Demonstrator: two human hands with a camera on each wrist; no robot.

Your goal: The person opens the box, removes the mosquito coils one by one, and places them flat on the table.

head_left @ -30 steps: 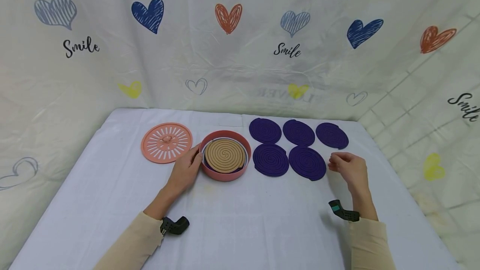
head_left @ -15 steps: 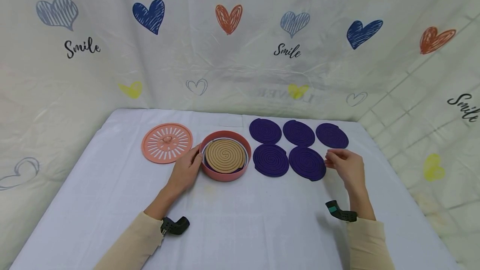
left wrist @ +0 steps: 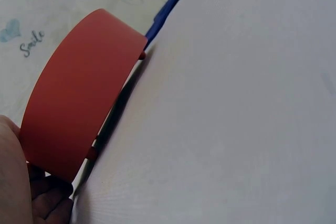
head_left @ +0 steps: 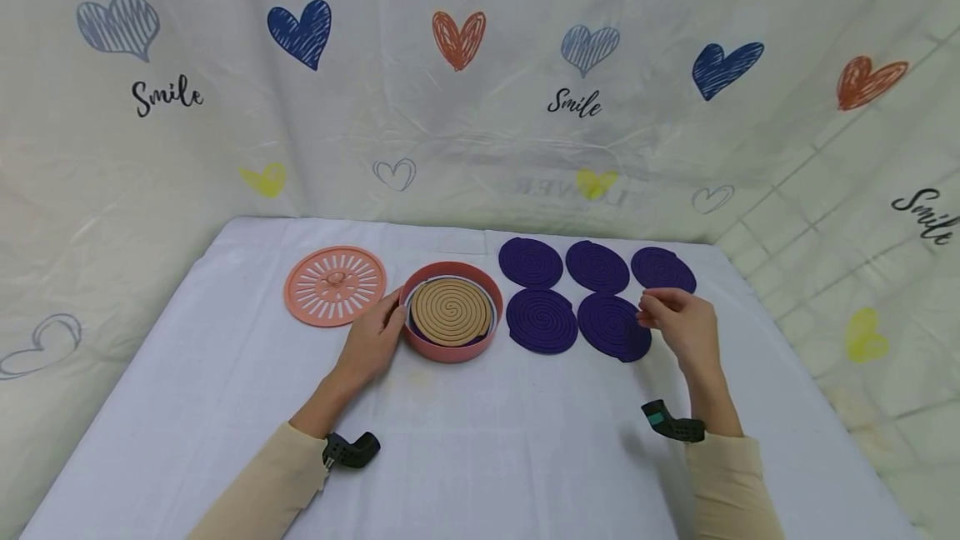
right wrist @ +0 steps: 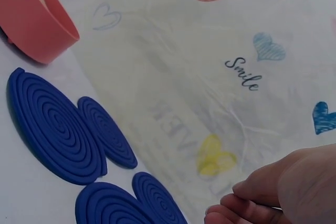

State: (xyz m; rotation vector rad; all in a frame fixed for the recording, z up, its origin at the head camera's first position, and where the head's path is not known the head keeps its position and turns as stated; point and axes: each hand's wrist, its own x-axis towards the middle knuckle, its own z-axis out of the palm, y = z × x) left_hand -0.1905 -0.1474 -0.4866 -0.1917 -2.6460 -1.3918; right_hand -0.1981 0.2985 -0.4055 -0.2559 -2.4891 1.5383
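A pinkish-red round tin [head_left: 450, 354] holds a tan spiral coil [head_left: 450, 311], with dark purple showing beneath it. My left hand [head_left: 367, 344] grips the tin's left side; in the left wrist view the hand [left wrist: 14, 182] is at the tin's [left wrist: 79, 93] lower end, some fingers under it. Above the right-hand purple spiral coils [head_left: 615, 327] hovers my right hand [head_left: 688, 332], fingers loosely bent and nothing visible in them. The right wrist view has this hand [right wrist: 286, 187] at lower right, apart from the blue-looking coils [right wrist: 58, 124].
A slotted coral lid [head_left: 335, 307] lies left of the tin. Several purple coils, including one at the back left [head_left: 530, 262] and one in front [head_left: 542, 321], lie flat to the tin's right. The white-covered table [head_left: 480, 457] meets a patterned sheet [head_left: 480, 132] behind.
My right hand has moved left and slightly farther back, from beside the coils to over the edges of the rightmost ones. The left hand and the tin have stayed in place.
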